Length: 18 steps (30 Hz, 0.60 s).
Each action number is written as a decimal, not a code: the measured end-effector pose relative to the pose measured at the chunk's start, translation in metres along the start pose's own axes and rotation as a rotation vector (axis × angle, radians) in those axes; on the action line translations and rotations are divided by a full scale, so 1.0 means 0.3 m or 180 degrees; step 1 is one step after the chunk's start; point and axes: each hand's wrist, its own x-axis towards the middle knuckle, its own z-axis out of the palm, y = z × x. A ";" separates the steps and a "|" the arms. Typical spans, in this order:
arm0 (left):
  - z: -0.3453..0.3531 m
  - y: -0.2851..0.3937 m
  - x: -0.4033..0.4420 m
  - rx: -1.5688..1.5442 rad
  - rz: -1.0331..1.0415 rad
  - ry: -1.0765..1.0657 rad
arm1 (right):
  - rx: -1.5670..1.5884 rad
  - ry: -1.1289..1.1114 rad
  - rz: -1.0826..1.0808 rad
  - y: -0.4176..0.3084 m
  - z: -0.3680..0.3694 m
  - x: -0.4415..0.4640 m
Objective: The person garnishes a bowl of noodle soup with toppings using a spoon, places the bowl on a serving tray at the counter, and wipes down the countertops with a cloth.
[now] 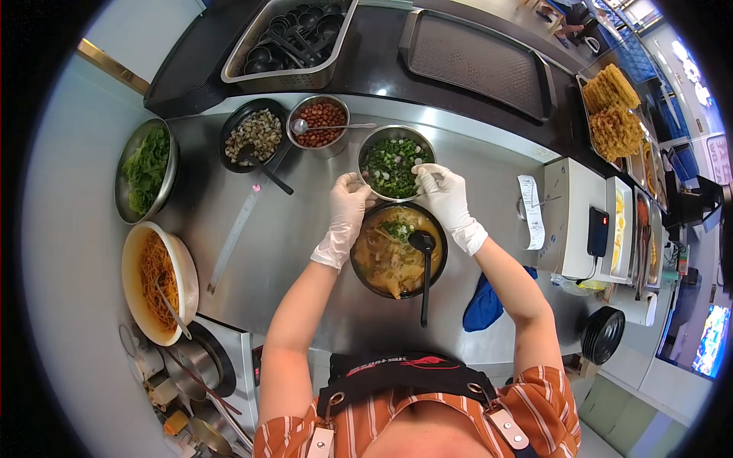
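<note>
Both my hands wear thin white gloves. My left hand (350,206), fingers curled, is closed at the lower left rim of a steel bowl of chopped green onions (393,164). My right hand (445,197) closes at that bowl's right rim, some fingertips reaching just inside. Right below the steel bowl, near both hands, stands a black bowl of soup (365,278) with broth, pale pieces and a heap of chopped green onion on top. A black spoon (424,267) rests in the soup, its handle sticking out over the front rim.
Left and behind are a steel bowl of peanuts (324,149), a black bowl of diced topping (229,156), leafy greens (149,164) and a bowl of orange shreds (191,275). A blue cloth (482,304) and receipt (531,212) lie right. A tray (477,65) sits on the upper ledge.
</note>
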 end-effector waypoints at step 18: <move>0.004 0.004 0.009 0.0110 -0.0047 0.0126 | -0.1023 -0.0014 -0.1408 -0.005 -0.095 -0.066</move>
